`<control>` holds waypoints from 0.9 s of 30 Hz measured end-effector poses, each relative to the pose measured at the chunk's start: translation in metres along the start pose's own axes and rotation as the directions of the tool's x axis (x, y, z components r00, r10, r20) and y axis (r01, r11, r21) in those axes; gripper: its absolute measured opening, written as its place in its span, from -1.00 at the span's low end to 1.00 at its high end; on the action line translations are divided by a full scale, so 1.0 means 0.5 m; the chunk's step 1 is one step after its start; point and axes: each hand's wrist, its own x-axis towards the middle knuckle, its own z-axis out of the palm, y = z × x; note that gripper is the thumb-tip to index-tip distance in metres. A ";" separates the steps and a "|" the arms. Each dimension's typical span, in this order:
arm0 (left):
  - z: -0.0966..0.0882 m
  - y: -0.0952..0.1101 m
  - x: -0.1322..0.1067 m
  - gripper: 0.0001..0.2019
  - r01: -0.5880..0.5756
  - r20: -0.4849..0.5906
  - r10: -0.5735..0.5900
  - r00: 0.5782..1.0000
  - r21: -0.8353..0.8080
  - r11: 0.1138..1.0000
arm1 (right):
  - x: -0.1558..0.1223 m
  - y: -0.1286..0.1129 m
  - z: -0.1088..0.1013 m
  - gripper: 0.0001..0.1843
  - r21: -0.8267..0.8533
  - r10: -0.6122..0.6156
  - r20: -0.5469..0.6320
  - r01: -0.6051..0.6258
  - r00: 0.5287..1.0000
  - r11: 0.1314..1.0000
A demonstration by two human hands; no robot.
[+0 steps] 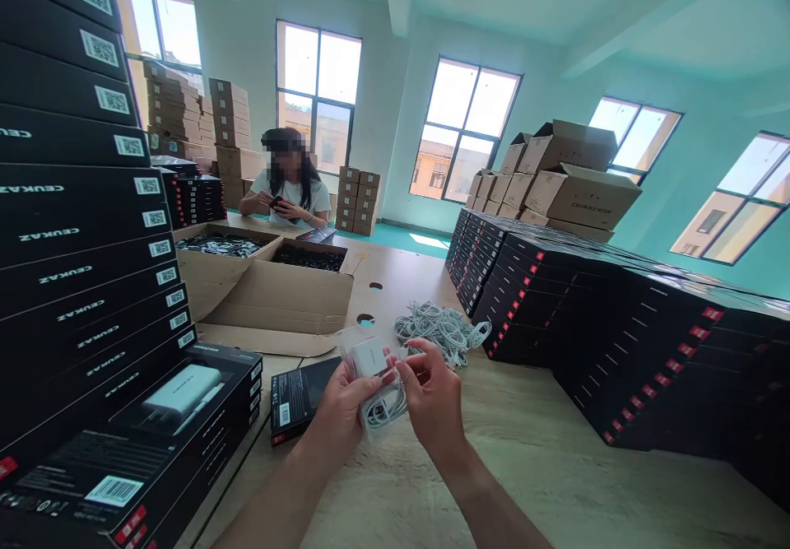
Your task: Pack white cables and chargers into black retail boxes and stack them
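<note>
My left hand holds a small white charger block inside a clear plastic bag, with a coiled white cable hanging below it. My right hand pinches the same bag and cable from the right side. Both hands hover above the wooden table, close together. A black product box lies flat just left of my left hand.
A tall stack of black boxes rises at left, one open tray showing a white charger. More black boxes fill the right. A pile of white cables and open cartons lie ahead. A person sits opposite.
</note>
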 end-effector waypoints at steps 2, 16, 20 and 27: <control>-0.003 -0.005 0.000 -0.43 0.006 0.031 -0.006 1.000 0.013 1.000 | -0.001 0.004 -0.002 -0.70 -0.147 -0.114 0.064 0.122 0.991 0.982; -0.010 -0.022 -0.002 -0.55 0.084 0.060 -0.086 0.994 0.028 0.996 | 0.002 -0.010 -0.015 -0.63 -0.744 -0.034 0.330 0.282 0.943 0.606; -0.006 -0.011 -0.006 -0.53 0.087 0.022 -0.087 0.996 -0.019 0.996 | 0.006 -0.025 -0.019 -0.60 -0.722 0.048 0.334 0.222 0.941 0.656; -0.009 0.007 -0.007 -0.61 0.019 -0.032 -0.022 0.999 -0.069 0.997 | 0.004 -0.035 -0.024 -0.38 -0.617 0.092 0.444 0.230 0.891 0.752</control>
